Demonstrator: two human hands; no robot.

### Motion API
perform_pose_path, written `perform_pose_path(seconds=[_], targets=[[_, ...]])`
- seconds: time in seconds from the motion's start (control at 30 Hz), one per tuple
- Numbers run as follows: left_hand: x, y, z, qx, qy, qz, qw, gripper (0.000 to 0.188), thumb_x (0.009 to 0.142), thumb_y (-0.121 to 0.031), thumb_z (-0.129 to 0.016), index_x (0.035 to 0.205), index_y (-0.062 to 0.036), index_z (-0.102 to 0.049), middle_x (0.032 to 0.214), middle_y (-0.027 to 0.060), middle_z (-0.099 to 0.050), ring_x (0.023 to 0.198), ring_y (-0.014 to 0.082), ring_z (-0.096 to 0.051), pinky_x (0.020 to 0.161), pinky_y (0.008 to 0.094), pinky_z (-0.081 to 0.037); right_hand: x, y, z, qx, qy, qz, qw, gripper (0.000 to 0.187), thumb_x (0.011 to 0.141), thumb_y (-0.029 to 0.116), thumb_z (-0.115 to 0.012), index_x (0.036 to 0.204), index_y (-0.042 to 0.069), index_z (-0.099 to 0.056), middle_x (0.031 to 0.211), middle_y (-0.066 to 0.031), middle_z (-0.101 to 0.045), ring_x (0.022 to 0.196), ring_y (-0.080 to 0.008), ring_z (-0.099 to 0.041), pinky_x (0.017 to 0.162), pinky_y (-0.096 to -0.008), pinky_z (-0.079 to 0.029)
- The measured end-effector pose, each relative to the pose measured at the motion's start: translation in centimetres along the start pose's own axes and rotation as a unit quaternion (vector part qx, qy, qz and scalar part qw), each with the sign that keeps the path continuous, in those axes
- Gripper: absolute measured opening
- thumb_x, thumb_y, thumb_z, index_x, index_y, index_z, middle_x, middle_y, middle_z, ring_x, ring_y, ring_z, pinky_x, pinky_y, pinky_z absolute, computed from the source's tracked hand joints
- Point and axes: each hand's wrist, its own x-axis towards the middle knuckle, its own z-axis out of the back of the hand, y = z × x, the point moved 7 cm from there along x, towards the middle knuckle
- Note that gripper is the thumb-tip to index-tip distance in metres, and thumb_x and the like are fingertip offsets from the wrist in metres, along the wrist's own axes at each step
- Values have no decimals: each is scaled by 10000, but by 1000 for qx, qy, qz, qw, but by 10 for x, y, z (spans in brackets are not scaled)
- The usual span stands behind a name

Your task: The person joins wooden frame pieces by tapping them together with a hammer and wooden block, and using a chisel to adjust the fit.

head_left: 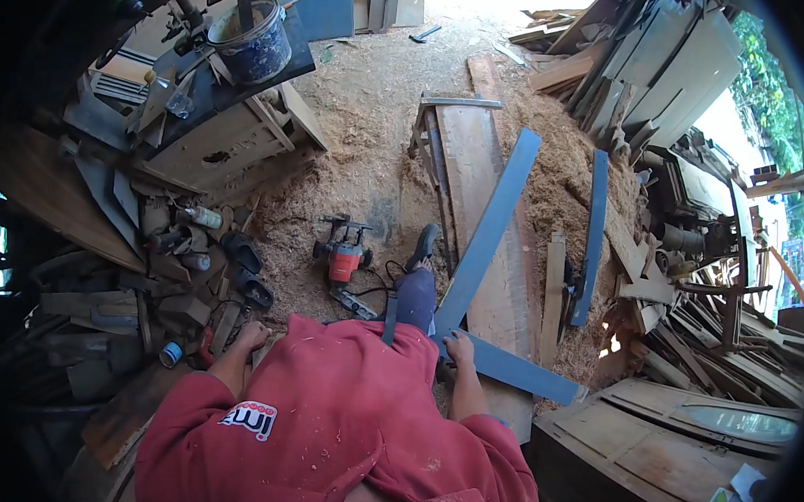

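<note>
My right hand (459,348) is closed on the edge of a grey-blue board frame (491,233), at the corner where its two long pieces meet at an angle. One piece runs away from me along a wooden plank bench (479,178); the other runs off to the right. Low on the left, my left hand (251,336) is curled like a fist beside the wood scraps, and whatever it may hold is hidden. Close to it lie a red tool (206,343) and a small blue-and-white can (170,354). A red-and-black router (343,257) stands on the shavings ahead.
Another grey-blue board (592,234) lies on the right, near a narrow wood strip (553,300). A panelled door (664,447) fills the lower right. Stacked scrap wood (715,349) lines the right side. At upper left, a paint-stained bucket (249,48) sits on a cluttered table.
</note>
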Motion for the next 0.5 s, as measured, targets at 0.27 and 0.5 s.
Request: perform_pose_path(seconds=[0.27, 0.5], targets=[[-20, 42, -44, -12, -10, -56, 998, 452, 839, -423, -576, 927, -5, -723, 1026, 264, -678, 1000, 409, -651, 875, 463, -508, -31, -9, 16, 18, 55, -107, 993, 505, 807, 331, -688, 1237, 67, -667, 1290, -188, -624, 1205, -333, -590, 1035, -399, -463], [57, -99, -1, -54, -47, -214, 974, 421, 883, -413, -613, 950, -7, -700, 1009, 245, -681, 957, 391, -658, 821, 438, -511, 17, -5, 9, 2, -10, 0, 1000, 455, 818, 346, -710, 1196, 94, -681, 1085, -167, -710, 1022, -327, -674, 897, -404, -531]])
